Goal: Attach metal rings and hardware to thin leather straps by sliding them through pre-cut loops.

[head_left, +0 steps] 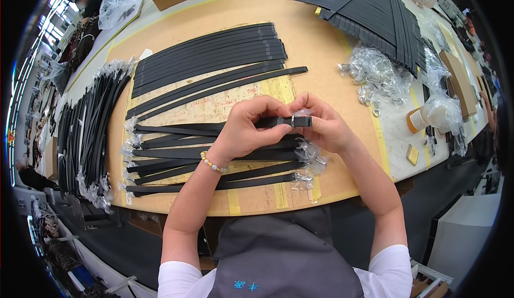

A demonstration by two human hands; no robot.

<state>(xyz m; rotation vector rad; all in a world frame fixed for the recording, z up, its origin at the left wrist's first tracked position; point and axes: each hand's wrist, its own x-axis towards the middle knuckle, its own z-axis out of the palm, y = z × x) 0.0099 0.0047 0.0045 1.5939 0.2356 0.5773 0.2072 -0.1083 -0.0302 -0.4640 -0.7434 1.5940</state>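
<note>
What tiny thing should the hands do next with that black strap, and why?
Maybe the right hand could gently tug the end of the black strap while the left hand keeps it steady. The end pokes out just past a small shiny piece, and the right thumb is beside it.

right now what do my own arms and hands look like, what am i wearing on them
Both your left hand and right hand are ungloved, with forearms bare up to short white sleeves. Around the left wrist is a beaded bracelet in yellow and pale tones; the right wrist shows nothing worn.
</note>
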